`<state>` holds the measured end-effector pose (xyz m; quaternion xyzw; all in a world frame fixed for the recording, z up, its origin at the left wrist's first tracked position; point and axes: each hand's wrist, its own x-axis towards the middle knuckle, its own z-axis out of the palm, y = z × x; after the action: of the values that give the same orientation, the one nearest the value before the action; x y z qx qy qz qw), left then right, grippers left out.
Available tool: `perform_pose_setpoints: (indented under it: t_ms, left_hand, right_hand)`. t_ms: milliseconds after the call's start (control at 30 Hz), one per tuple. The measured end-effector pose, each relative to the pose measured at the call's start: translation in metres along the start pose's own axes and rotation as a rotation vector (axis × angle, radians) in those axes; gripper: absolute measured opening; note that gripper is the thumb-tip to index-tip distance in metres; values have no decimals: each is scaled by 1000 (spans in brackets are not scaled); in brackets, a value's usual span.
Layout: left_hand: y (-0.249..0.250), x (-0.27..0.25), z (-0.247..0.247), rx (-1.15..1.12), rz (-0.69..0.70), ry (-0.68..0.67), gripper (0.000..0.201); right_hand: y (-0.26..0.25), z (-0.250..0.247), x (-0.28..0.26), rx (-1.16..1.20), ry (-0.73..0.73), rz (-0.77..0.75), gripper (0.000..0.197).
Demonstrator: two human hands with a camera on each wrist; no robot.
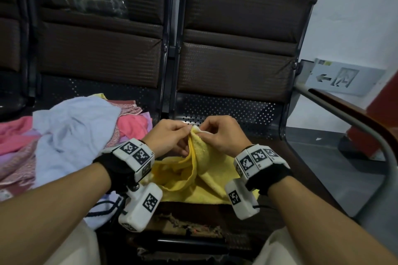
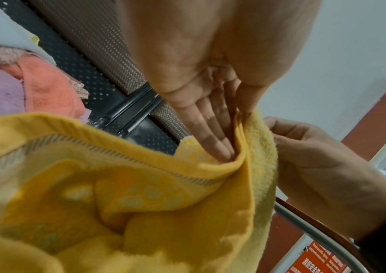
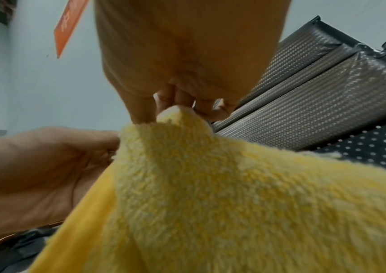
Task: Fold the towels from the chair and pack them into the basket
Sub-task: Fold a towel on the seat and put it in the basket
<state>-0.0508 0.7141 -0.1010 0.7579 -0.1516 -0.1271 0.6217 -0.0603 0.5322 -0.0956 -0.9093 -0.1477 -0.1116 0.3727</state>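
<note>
Yellow towel (image 1: pixel 206 178), terry pile with a smooth woven border, lies rumpled on the seat of the dark chair (image 1: pixel 232 105), one corner raised. Left hand (image 1: pixel 170 137) and right hand (image 1: pixel 224 135) meet at that corner; each pinches the cloth between thumb and curled fingers. The towel's near edge is hidden behind both wrist cameras, and its underside folds cannot be made out. Left of the towel, on the neighbouring seat, sits a heap: a pale blue towel (image 1: pixel 71 133) over a pink towel (image 1: pixel 133 125) and others, partly buried. No basket appears in any view. Right of the towel runs a grey armrest (image 1: pixel 353 125).
</note>
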Motion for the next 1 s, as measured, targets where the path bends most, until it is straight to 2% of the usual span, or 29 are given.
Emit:
perform_pose_setpoints:
  t_ms: [67,200,333,400,500,567,633,767,833,900,933,1000]
  left_hand:
    - [2,-1,0,-24,-17,-20,27]
    - [3,-4,-1,67,40,-36,13]
    - [3,-4,-3,184,57,-2,14]
    - [4,-5,-5,272,79,32,12]
    - [5,-9,-10,361,128,84,10]
    - [7,-14,-14,401,151,96,11]
    - [9,-18,-19,438,167,135,13]
    - [11,-25,-31,457,175,289,12]
    - [13,-28,-33,521,189,357,9]
    - [14,-31,-33,579,201,379,5]
    - [15,-33,-32,611,212,368,4]
    - [14,-35,-31,721,234,299,6]
  right_hand:
    - [1,1,0,-12,0,8,11]
    - [1,1,1,-28,-10,6,17]
    - [-6,-2,-2,-38,-50,5,12]
    - [-9,-6,-4,-161,-160,21,6]
    - [-9,-9,-10,-533,-447,91,13]
    - [-6,-11,-15,-630,-522,165,14]
    - [-3,-17,-18,-597,-470,207,16]
    - [-2,-33,-19,-508,-144,226,26]
    - [-5,-34,-21,-500,-23,218,40]
    - [-10,-34,-21,-512,11,209,58]
    - [-13,-33,-22,-535,-3,216,55]
    - [-19,-33,-24,-564,-82,258,31]
